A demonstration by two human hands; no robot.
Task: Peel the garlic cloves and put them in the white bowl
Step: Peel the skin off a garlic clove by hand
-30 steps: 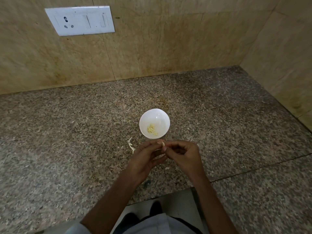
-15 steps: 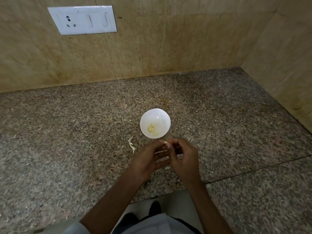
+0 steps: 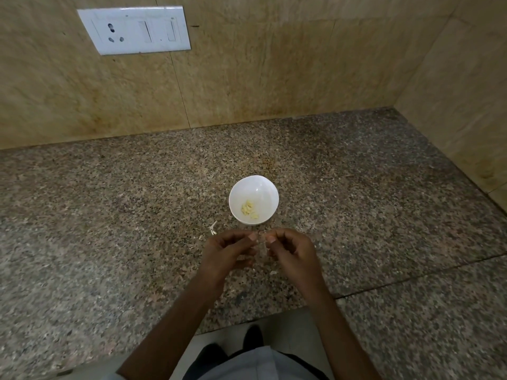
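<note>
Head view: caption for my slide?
Left hand and right hand pinch a garlic clove near the white bowl of peeled cloves.

Speckled, polished granite worktop [image 3: 109,215]; glossy, smooth white bowl [image 3: 263,187]; matt beige stone-look wall tiles [image 3: 274,78]; smooth white plastic switch plate [image 3: 134,30].

- We see a plain white bowl [image 3: 264,187], with no pattern.
- The peeled garlic cloves [image 3: 249,209] are pale yellow.
- We find the granite counter [image 3: 109,215] speckled brown, grey and black.
- The wall tiles [image 3: 274,64] are tan and marbled, and we note darker brown stains.
- The switch plate [image 3: 134,30] is white.
- The garlic skins [image 3: 213,228] look off-white.
- We read the person's shirt [image 3: 258,363] as pale grey.
</note>
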